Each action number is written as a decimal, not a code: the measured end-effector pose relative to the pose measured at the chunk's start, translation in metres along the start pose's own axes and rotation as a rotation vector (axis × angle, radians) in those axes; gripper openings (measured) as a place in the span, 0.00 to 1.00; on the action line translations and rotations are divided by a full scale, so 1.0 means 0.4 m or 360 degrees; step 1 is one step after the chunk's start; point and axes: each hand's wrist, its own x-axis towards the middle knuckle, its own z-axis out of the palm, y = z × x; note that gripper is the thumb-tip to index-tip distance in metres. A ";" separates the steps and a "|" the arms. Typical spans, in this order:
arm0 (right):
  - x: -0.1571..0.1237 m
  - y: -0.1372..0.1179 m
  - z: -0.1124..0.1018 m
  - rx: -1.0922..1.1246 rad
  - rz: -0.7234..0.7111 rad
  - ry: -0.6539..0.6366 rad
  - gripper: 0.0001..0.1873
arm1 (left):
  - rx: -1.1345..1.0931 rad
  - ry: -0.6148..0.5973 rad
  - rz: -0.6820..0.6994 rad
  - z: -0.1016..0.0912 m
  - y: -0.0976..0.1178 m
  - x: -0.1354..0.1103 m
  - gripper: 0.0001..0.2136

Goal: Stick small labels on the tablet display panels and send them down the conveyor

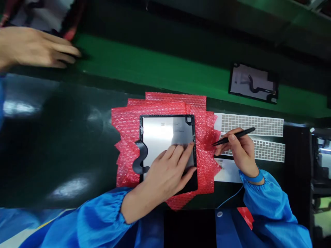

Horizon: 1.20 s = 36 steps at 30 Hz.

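A tablet screen panel (160,132) with a silvery back and black frame lies on a stack of red bubble wrap bags (129,120). A dark curved flex cable (141,156) sticks out over its left side. My left hand (168,168) rests on the panel, index fingertip and thumb apart along its right edge, the other fingers bent. My right hand (239,148) grips black tweezers (232,136), tips pointing left above the bubble wrap. Beneath and beside that hand lie white sheets of small grey squares (258,126). A blue wrist strap (254,177) circles my right wrist.
Another panel (252,84) with a cable lies on the green strip (155,65) at the back right. At upper left, another person's hand (38,48) is near a panel (43,15) on red wrapping. A dark rack (320,158) stands at the right edge.
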 end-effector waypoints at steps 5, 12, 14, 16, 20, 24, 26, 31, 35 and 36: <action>-0.175 0.030 -0.096 -0.0292 -0.0020 0.0157 0.08 | 0.0051 0.0016 -0.0002 -0.011 0.021 -0.002 0.31; -0.261 0.107 -0.124 -0.0722 0.0049 0.0196 0.11 | -0.0114 -0.0129 0.0611 0.037 0.164 -0.033 0.32; -0.258 0.111 -0.120 -0.0759 0.0042 0.0205 0.13 | -0.0069 -0.0234 0.0614 0.059 0.183 -0.038 0.35; -0.256 0.111 -0.118 -0.0783 0.0042 0.0196 0.13 | -0.0031 -0.0286 0.0600 0.073 0.187 -0.039 0.36; -0.254 0.109 -0.122 -0.0829 0.0059 0.0153 0.13 | -0.0035 -0.0294 0.0603 0.079 0.179 -0.040 0.35; -0.249 0.107 -0.126 -0.0844 0.0075 0.0144 0.13 | -0.0050 -0.0290 0.0598 0.079 0.176 -0.041 0.35; -0.246 0.105 -0.127 -0.0837 0.0097 0.0144 0.14 | -0.0046 -0.0295 0.0597 0.081 0.177 -0.041 0.35; -0.239 0.108 -0.130 -0.0696 0.0181 0.0171 0.16 | -0.0038 -0.0286 0.0613 0.081 0.176 -0.040 0.35; -0.236 0.116 -0.138 -0.0370 0.0202 0.0257 0.17 | -0.0082 -0.0258 0.0613 0.094 0.177 -0.040 0.34; -0.236 0.116 -0.141 -0.0297 0.0197 0.0290 0.17 | -0.0095 -0.0251 0.0611 0.100 0.179 -0.040 0.34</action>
